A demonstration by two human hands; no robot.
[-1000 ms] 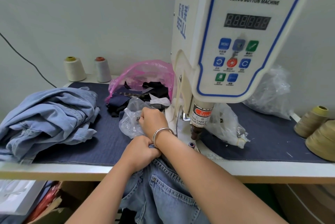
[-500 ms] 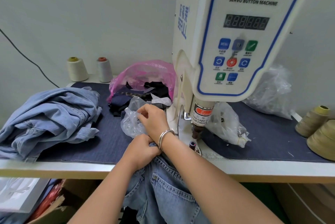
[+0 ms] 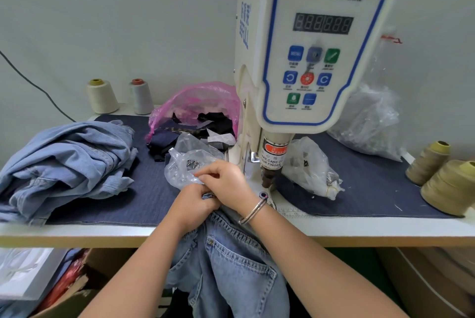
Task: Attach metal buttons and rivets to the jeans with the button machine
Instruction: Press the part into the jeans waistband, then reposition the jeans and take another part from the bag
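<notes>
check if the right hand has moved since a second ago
Yes. The right hand has drawn back from the clear bag toward the person, and now sits closer to the machine's punch.

Two thread cones (image 3: 119,96) stand at the bench's (image 3: 77,231) back left, two olive ones (image 3: 440,176) at its right. A pink bag (image 3: 195,101) holds dark fabric scraps (image 3: 205,127). A cardboard box (image 3: 77,289) sits underneath.

A plain pale wall (image 3: 115,22) behind a white-edged worktable (image 3: 359,230) — a dark cable (image 3: 33,83) hangs down the wall.
</notes>
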